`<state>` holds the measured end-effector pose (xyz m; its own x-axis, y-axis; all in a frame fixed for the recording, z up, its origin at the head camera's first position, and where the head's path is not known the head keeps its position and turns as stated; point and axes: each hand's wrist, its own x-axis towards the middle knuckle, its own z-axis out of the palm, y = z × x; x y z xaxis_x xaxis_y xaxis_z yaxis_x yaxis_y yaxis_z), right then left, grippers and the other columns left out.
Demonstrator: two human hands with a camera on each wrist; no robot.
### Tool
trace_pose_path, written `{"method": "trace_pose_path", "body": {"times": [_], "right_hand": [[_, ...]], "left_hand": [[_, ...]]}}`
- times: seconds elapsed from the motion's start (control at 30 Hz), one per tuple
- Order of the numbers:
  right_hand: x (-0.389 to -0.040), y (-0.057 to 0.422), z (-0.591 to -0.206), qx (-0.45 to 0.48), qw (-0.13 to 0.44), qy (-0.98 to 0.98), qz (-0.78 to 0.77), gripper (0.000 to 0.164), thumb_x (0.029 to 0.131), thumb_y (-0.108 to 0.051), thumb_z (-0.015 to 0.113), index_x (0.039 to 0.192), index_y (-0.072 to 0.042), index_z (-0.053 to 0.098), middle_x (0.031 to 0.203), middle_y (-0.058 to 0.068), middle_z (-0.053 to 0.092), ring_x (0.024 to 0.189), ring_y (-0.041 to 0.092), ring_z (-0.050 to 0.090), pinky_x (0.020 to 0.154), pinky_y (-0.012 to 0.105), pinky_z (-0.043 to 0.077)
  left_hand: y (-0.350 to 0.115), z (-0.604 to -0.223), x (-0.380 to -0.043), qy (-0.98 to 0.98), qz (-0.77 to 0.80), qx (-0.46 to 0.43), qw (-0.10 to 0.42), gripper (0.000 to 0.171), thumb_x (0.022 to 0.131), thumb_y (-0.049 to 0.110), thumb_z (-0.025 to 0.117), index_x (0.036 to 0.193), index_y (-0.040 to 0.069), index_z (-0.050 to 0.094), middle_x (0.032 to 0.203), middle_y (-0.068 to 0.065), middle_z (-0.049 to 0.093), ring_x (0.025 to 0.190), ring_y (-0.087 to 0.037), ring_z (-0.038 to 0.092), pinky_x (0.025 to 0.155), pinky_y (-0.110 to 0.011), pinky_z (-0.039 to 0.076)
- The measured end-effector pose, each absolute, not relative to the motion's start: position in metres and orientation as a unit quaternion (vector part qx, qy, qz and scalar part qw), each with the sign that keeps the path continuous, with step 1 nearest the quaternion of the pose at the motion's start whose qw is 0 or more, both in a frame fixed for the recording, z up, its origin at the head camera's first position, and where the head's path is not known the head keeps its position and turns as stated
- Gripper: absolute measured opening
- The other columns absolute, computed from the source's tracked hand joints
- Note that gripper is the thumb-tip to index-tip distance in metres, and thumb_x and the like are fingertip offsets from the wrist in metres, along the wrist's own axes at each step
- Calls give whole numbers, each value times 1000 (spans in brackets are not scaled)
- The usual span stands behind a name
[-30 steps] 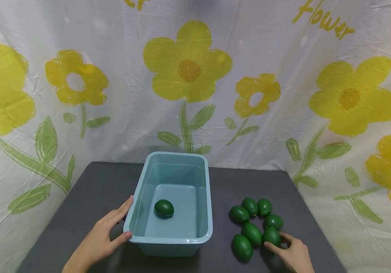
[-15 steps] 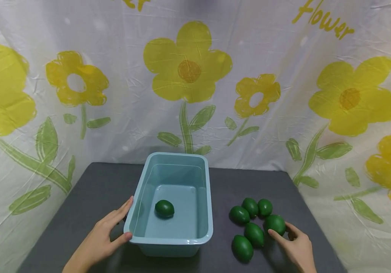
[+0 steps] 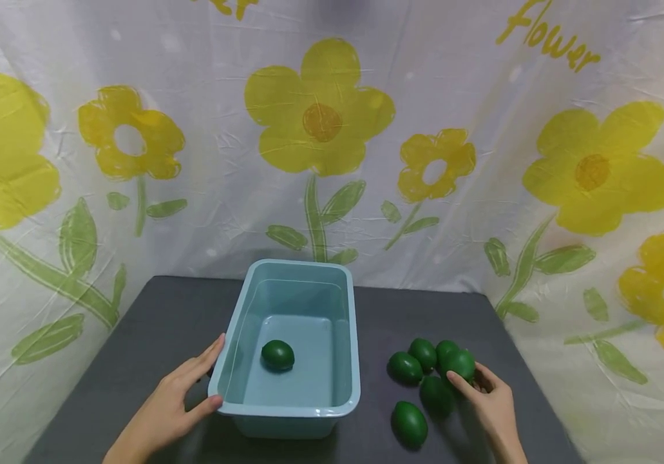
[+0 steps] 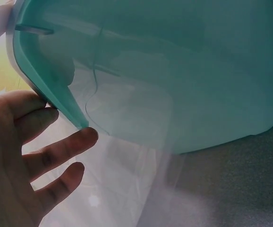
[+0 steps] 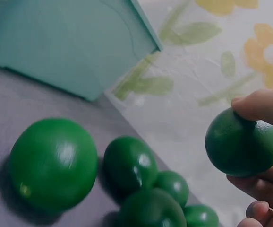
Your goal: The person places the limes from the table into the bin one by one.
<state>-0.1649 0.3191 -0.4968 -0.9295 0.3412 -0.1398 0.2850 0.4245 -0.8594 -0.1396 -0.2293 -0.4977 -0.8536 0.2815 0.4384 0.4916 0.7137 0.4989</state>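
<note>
My right hand (image 3: 491, 396) pinches a green lime (image 3: 459, 365) between thumb and fingers. In the right wrist view this lime (image 5: 243, 144) is raised off the table. Several other green limes lie close together beneath and beside it, among them one nearest me (image 3: 409, 425) and one at the left of the group (image 3: 405, 368). A light blue plastic basin (image 3: 344, 335) stands left of the limes, with a single lime (image 3: 277, 356) on its floor. Touching the basin's near left corner with thumb and outstretched fingers is my left hand (image 3: 172, 403); its fingertips (image 4: 87, 137) meet the rim's underside.
A dark grey table (image 3: 192, 309) carries everything. White cloth with yellow flowers (image 3: 210, 193) hangs behind it and along both sides. Table surface shows between the basin and the limes.
My right hand has lifted the lime from the table and carried it slightly away from me, over the other limes. One near lime shifted slightly right. The left hand and basin hold still.
</note>
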Motion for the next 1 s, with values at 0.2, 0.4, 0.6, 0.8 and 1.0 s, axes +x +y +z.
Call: {"method": "trace_pose_path", "body": {"times": [0.2, 0.4, 0.6, 0.8, 1.0], "right_hand": [[-174, 309, -488, -167, 58, -854, 489, 80, 92, -54, 80, 151, -5, 57, 141, 18, 66, 112, 14, 57, 91, 26, 51], [-185, 284, -484, -120, 84, -839, 523, 65, 93, -41, 84, 144, -6, 64, 120, 5, 73, 97, 9, 58, 82, 20, 51], [-196, 262, -479, -71, 110, -823, 554, 55, 94, -30, 84, 140, -5, 67, 107, -2, 71, 91, 8, 56, 78, 21, 50], [-204, 247, -472, -37, 118, -815, 566, 51, 94, -23, 83, 141, -8, 68, 121, 3, 73, 102, 4, 62, 88, 18, 50], [-211, 234, -467, -16, 124, -809, 575, 47, 93, -19, 84, 136, -7, 71, 102, -1, 69, 86, 10, 54, 74, 24, 48]], "left_hand": [[-226, -499, -145, -906, -314, -227, 169, 91, 91, 28, 84, 168, 21, 35, 167, 1, 43, 124, -16, 63, 89, -42, 59], [-229, -498, -141, -909, -311, -216, 170, 91, 91, 28, 83, 168, 22, 35, 167, 2, 44, 120, -15, 65, 88, -42, 59], [-230, -501, -136, -902, -337, -212, 169, 88, 93, 24, 81, 168, 22, 34, 169, 2, 41, 132, 0, 56, 88, -36, 59], [-226, -506, -137, -882, -394, -212, 150, 84, 99, 18, 74, 170, 20, 29, 171, -5, 36, 142, 13, 36, 86, -31, 57], [-224, -507, -138, -875, -415, -198, 153, 81, 99, 17, 73, 169, 21, 33, 170, -2, 39, 135, 10, 43, 81, -32, 56]]}}
